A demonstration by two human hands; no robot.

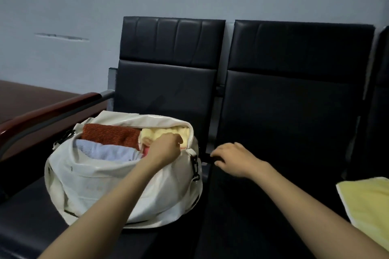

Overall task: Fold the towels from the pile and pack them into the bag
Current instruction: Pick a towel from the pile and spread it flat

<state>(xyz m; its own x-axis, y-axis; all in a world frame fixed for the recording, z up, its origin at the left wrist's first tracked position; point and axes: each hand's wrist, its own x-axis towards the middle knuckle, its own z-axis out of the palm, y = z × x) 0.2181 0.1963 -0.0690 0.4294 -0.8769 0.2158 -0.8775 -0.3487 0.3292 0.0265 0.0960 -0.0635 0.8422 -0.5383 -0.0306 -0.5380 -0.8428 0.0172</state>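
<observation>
White bag (94, 178), lower left, holds four towels (111, 134); one yellow towel (366, 206) lies lower right. Left hand (166, 148) curls inside, grip unclear; right hand (233, 159) rests relaxed.

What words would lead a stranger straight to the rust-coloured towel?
Find the black padded seats; a white bag sits open on the left one. Inside, far left, lies the rust-brown towel, the only dark one beside the pale blue towel and yellow towel.

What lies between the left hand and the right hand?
In the head view, the end of the white bag, with its black strap clip, lies between the left hand at the bag's opening and the right hand.
</observation>
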